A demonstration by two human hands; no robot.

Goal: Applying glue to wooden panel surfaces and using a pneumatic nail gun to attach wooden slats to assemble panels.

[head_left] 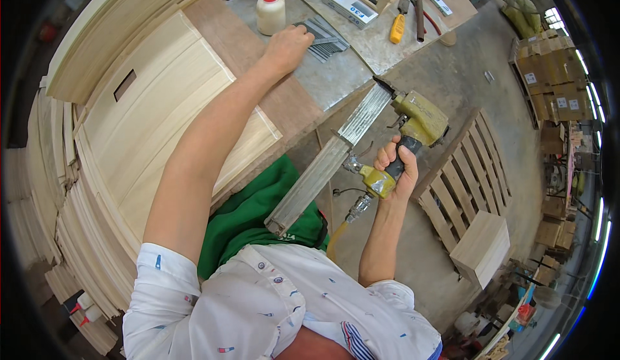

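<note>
My right hand [395,166] grips the handle of a yellow-green pneumatic nail gun [418,122], held up in front of my chest. Its long metal magazine [326,163] slants down toward my body and stands pulled open, with a strip of nails showing near the top. An air hose fitting [357,209] hangs below the handle. My left hand [288,45] reaches out to the workbench and rests on a pile of grey nail strips [326,38], fingers closing on them. A white glue bottle with a red cap [270,8] stands just left of that hand.
Pale wooden panels [152,111] lie on the bench and stack along the left. A nail box [349,6], a yellow-handled tool [397,27] and a wooden frame sit at the back. A wooden pallet [466,179] and a box [481,247] lie on the concrete floor at right.
</note>
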